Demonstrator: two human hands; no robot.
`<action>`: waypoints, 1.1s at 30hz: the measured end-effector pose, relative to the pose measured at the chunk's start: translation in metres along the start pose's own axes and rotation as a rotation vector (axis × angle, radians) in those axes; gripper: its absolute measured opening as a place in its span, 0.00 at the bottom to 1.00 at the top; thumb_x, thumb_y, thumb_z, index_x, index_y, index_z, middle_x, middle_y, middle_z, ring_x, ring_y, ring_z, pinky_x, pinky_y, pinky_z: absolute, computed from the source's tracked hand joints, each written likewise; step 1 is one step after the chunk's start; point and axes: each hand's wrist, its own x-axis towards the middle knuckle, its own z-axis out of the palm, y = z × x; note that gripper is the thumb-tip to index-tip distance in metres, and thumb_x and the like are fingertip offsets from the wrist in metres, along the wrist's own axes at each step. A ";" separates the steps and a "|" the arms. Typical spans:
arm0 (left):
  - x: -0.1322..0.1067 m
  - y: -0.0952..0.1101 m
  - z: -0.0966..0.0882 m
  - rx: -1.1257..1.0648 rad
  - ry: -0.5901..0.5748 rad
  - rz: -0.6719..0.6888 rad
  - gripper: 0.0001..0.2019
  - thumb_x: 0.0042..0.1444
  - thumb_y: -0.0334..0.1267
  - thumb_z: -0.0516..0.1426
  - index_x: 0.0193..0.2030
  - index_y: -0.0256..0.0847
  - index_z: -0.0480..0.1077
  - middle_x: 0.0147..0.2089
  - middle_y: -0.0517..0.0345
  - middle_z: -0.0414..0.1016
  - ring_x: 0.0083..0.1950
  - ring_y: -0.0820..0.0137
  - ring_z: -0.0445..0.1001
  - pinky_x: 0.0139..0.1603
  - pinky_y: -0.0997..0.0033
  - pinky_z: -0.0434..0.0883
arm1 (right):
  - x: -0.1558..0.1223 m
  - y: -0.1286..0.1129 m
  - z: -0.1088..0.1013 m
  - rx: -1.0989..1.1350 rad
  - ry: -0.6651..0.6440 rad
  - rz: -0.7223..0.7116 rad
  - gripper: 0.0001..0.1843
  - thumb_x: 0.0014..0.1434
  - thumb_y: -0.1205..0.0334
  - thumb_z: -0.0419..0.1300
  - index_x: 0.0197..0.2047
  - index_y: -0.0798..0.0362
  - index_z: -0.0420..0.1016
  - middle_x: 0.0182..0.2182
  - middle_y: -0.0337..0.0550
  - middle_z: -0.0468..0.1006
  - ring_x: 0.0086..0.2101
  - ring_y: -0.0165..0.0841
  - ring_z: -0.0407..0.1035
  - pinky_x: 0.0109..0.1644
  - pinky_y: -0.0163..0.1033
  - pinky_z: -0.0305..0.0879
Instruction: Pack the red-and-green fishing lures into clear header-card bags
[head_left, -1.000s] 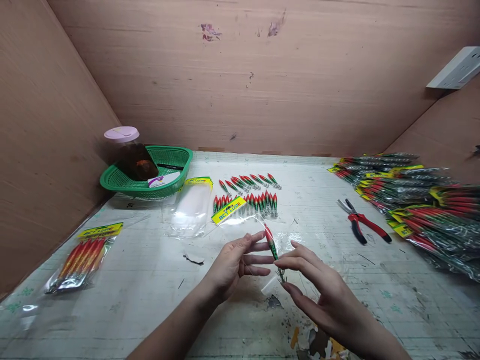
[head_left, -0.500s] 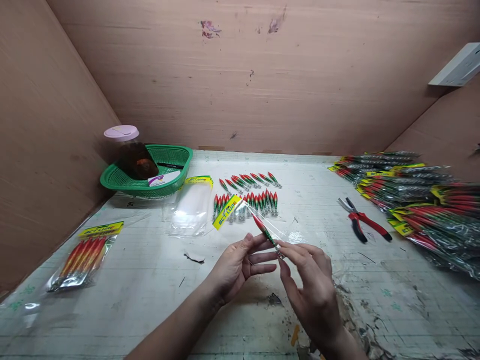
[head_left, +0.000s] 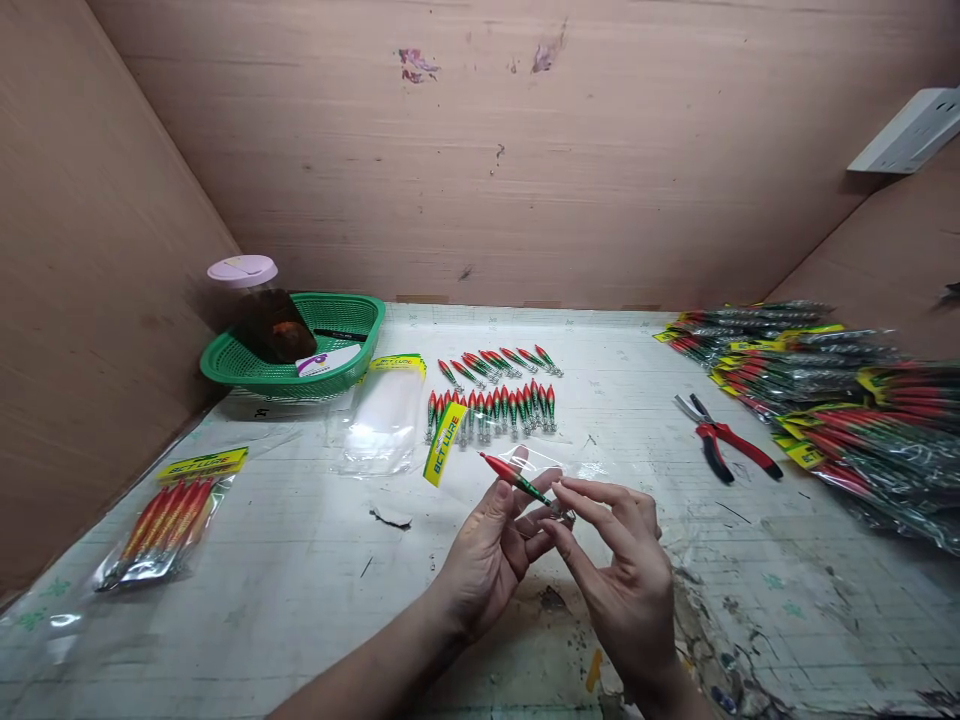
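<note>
lure (head_left: pixel 517 480) hook end: hidden by fingers (head_left: pixel 600 492) | packet pile (head_left: pixel 862 420): cut off right

Pinkish wooden back wall (head_left: pixel 525 180) stained with purple smudges, matching left wall (head_left: pixel 90 300) and right wall (head_left: pixel 885 250) set at angles, white socket box (head_left: pixel 904 130) fixed at upper right, pale gridded bench (head_left: pixel 262 600), surface worn and peeled at the front, evenly lit
</note>
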 end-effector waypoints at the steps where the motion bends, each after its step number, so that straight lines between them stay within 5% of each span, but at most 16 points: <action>1: 0.000 0.001 0.000 -0.002 -0.001 0.002 0.26 0.56 0.44 0.59 0.60 0.45 0.62 0.57 0.47 0.71 0.48 0.64 0.76 0.53 0.62 0.70 | -0.001 0.000 0.000 -0.013 0.021 0.017 0.15 0.58 0.64 0.60 0.49 0.49 0.71 0.40 0.45 0.73 0.43 0.39 0.65 0.45 0.47 0.61; 6: -0.001 0.002 0.001 0.018 -0.027 0.010 0.22 0.54 0.43 0.61 0.55 0.43 0.66 0.57 0.47 0.71 0.48 0.63 0.76 0.52 0.61 0.70 | -0.002 0.000 0.002 -0.050 0.106 0.135 0.10 0.55 0.57 0.64 0.38 0.51 0.70 0.31 0.39 0.70 0.35 0.35 0.63 0.40 0.43 0.57; 15: 0.002 0.003 -0.004 0.107 0.114 0.024 0.12 0.53 0.40 0.62 0.42 0.38 0.70 0.48 0.48 0.77 0.38 0.68 0.78 0.42 0.67 0.73 | 0.003 -0.005 -0.001 -0.152 -0.110 -0.105 0.10 0.58 0.63 0.61 0.44 0.50 0.72 0.24 0.35 0.68 0.30 0.33 0.60 0.39 0.42 0.50; 24: 0.003 0.014 -0.002 0.084 0.112 -0.030 0.21 0.63 0.48 0.47 0.57 0.36 0.62 0.48 0.40 0.77 0.43 0.59 0.78 0.44 0.59 0.74 | 0.001 0.007 -0.010 -0.126 -0.169 -0.051 0.13 0.60 0.64 0.56 0.49 0.48 0.71 0.27 0.37 0.69 0.32 0.33 0.62 0.38 0.41 0.51; 33: 0.001 0.005 -0.002 0.091 -0.071 -0.039 0.32 0.60 0.49 0.52 0.68 0.43 0.47 0.57 0.41 0.70 0.53 0.57 0.74 0.57 0.54 0.65 | 0.005 0.007 -0.014 -0.164 -0.113 -0.016 0.12 0.60 0.63 0.58 0.48 0.45 0.73 0.30 0.38 0.70 0.34 0.34 0.60 0.37 0.40 0.51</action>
